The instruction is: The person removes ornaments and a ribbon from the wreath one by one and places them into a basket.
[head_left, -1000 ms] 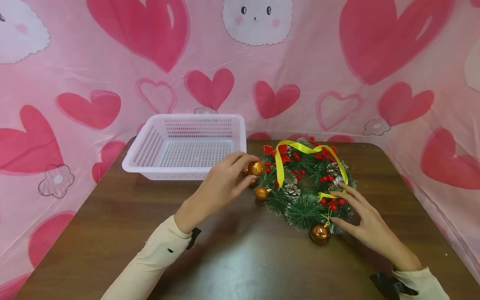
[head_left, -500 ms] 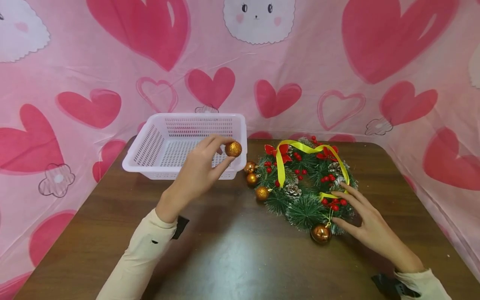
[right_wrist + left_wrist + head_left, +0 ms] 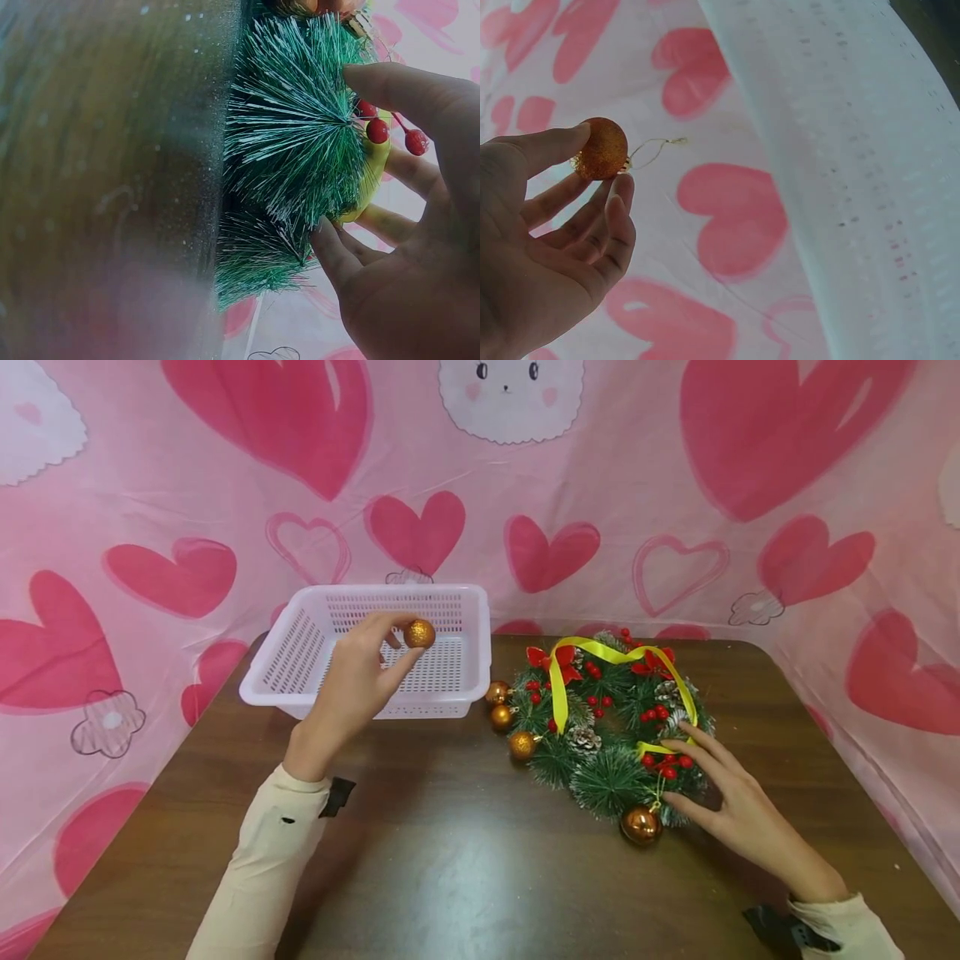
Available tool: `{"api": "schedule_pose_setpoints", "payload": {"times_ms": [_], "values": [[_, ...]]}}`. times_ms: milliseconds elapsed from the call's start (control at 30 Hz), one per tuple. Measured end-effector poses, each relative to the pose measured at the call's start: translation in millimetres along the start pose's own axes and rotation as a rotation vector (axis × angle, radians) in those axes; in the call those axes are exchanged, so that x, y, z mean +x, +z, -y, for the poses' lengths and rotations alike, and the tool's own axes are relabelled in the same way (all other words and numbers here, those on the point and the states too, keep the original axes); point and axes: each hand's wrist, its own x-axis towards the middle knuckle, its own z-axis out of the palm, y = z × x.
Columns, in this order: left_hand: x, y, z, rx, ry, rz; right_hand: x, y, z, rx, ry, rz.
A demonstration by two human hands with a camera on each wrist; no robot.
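A: First entry?
B: Glitter ball (image 3: 420, 633), orange-gold, fitted with a thin gold loop (image 3: 676, 140) at the cap. Held up against the inside of the basket (image 3: 442, 702) in the head view; exact height over it, cannot tell.

A: Held how?
B: Pinched between thumb and fingers of the left hand (image 3: 348, 681); remaining fingers loosely bent, slightly apart.

A: Other hand?
B: Right hand (image 3: 742, 814), at the near right edge of the wreath (image 3: 611, 781). Thumb and fingers spread, tips set against green needles and close to red berries (image 3: 651, 716).

A: Wreath, particulars?
B: Green, white-tipped, lying flat to the right of the basket. Trimmed with yellow ribbon (image 3: 600, 649), red flowers (image 3: 568, 664) and frosted pine cones (image 3: 584, 741). Along the left edge, three small balls (image 3: 502, 717); at the near edge, one shiny copper ball (image 3: 641, 825).

A: Surroundings?
B: Basket: white, rectangular, slotted walls. Beneath, dark wood-grained table (image 3: 450, 877). On both arms, cream sleeves (image 3: 258, 852) with black bands (image 3: 337, 797) near the wrists. Behind all, pink cloth (image 3: 480, 477) printed with hearts, outlined flowers and white animal faces.
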Motion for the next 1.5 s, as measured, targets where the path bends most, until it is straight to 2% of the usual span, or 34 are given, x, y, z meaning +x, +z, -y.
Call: {"api": "schedule_pose_setpoints", "payload": {"times_ms": [167,333,600,833,1400,1500], "values": [[-1.5,-1.4,16.1,0.026,-0.069,0.018,1.1,-1.1,0.5,-0.010,-0.002,-0.002],[-2.1,-4.5,29.5,0.044,-0.106,0.005,1.6,-0.3,0.7,-0.020,0.001,0.009],[-2.6,-5.6,42.8,0.047,-0.137,0.011,1.4,1.1,0.4,-0.021,0.005,0.008],[-5.1,-15.0,54.5,0.063,-0.228,0.011,1.0,3.0,-1.1,-0.019,-0.001,-0.003],[-10.1,-33.6,84.8,0.108,-0.308,-0.029,-0.1,1.8,-1.2,-0.013,0.002,-0.007],[-11.7,-35.6,88.5,0.114,-0.324,-0.018,-0.3,1.8,-1.2,-0.013,0.004,-0.005]]}}
